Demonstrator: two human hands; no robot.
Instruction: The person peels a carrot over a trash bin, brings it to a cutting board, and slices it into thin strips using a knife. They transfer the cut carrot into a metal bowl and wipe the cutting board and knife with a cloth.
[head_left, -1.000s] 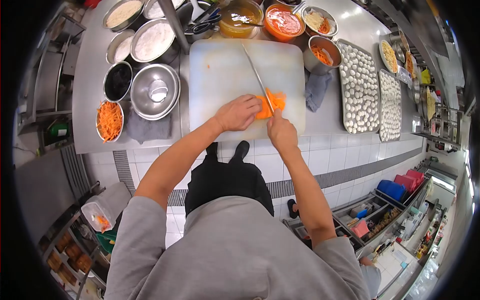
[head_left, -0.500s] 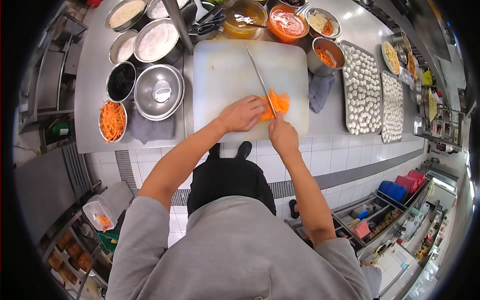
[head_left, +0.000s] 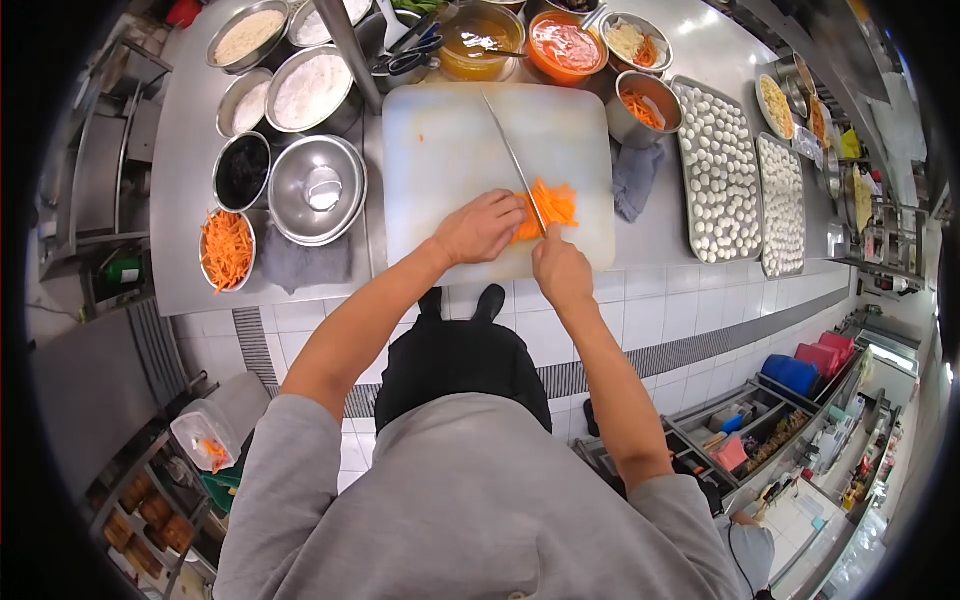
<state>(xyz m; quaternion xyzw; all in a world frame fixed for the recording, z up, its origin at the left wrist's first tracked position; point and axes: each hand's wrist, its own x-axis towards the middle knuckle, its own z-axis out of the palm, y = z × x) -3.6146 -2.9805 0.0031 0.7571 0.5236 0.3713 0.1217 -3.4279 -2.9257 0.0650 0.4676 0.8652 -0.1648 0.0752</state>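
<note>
On the white cutting board [head_left: 450, 140], my left hand [head_left: 482, 227] presses with curled fingers on the orange carrot pieces [head_left: 522, 229]. My right hand [head_left: 562, 268] is wrapped round the handle of a long knife [head_left: 511, 150], whose blade points away from me and up to the left. The blade lies right beside my left fingertips, against the carrot. Cut carrot strips [head_left: 557, 203] are heaped to the right of the blade. A tiny orange scrap lies at the board's upper left.
Stacked steel bowls [head_left: 310, 187], a bowl of carrot shreds [head_left: 227, 251] and a grey cloth [head_left: 308, 262] stand left. A steel pot [head_left: 620, 122], a cloth [head_left: 636, 182] and trays of white balls [head_left: 716, 180] are right. Sauce bowls [head_left: 567, 45] line the back. Another person [head_left: 750, 550] is at lower right.
The whole view has shifted slightly. The knife stays in my right hand beside my left fingers, and the cut strips on its right look more spread out than a second ago.
</note>
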